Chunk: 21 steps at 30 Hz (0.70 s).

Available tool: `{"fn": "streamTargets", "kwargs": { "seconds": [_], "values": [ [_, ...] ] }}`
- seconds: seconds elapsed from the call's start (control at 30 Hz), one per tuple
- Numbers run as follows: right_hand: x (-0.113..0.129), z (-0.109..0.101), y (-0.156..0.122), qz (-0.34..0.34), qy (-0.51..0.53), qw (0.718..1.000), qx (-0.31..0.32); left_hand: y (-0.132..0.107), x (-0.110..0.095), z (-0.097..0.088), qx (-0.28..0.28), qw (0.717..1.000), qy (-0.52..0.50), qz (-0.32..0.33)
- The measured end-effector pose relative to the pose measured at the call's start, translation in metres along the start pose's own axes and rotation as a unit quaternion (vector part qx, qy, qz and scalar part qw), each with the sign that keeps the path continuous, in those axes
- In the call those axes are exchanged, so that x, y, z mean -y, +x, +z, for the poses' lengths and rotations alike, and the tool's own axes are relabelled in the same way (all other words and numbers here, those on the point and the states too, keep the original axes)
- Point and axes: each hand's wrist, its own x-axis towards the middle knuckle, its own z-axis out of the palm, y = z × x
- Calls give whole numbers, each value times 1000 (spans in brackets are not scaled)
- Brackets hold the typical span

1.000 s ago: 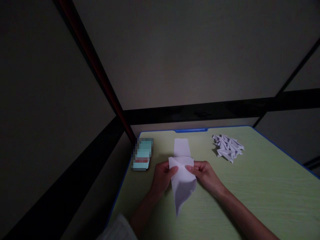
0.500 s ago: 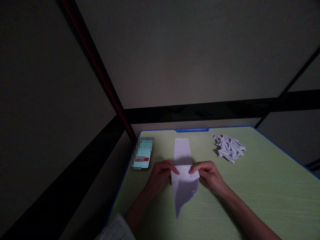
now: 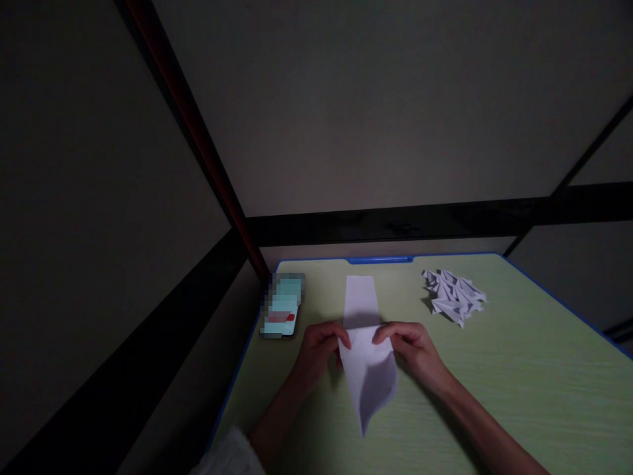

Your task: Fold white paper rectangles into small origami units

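A white sheet of paper hangs between my two hands above the table, its near part curling to a point at the bottom. My left hand pinches its upper left edge, thumb on top. At the upper right edge, my right hand grips the paper in the same way. Just beyond my hands a flat white strip of paper lies on the table; whether it joins the held sheet is hidden.
A phone with a lit, blurred screen lies at the table's left edge. Several folded white paper pieces are heaped at the back right. The pale green table has a blue rim, and a wall stands right behind it.
The lower point of the held paper has swung slightly to the right, and its curl has changed shape. Both hands keep their pinch in nearly the same place.
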Motion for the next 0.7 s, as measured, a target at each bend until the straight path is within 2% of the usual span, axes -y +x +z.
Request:
{"fn": "streamTargets", "kwargs": {
  "seconds": [0.13,0.3,0.57,0.7],
  "values": [
    [-1,3,0,0,-2,1000,-6,0,0,1,4,998,50,33],
    [2,1,0,10,1,1000,1,3,2,5,-41,994,97,26],
    [-2,0,0,10,0,1000,5,5,4,3,17,998,58,-16],
    [-2,1,0,0,-14,1000,10,8,8,2,-7,996,85,-32]
  ]
}}
